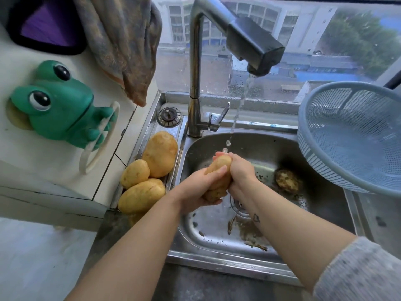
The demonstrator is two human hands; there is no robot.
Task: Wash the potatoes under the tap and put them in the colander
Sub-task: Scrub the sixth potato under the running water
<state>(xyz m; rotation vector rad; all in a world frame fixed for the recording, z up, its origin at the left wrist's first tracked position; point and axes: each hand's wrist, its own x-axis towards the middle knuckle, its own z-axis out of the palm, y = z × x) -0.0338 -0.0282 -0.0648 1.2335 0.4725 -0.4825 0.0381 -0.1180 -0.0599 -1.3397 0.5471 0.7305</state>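
Note:
Over the steel sink (321, 216) I hold a long yellow potato (218, 170) in both hands. My left hand (196, 189) grips its lower part from the left. My right hand (239, 170) grips its upper part from the right. A thin stream of water falls from the tap (256, 47) onto the top of the potato. Three more potatoes (159, 154) lie in a pile on the sink's left ledge. A blue mesh colander (351, 135) stands at the right of the sink with nothing visible in it.
A dirty round scourer (287, 180) lies in the basin right of my hands, with bits of dirt near the drain. A green frog holder (56, 107) hangs on the left wall under a hanging cloth (123, 46). The sink plug (169, 116) sits behind the potatoes.

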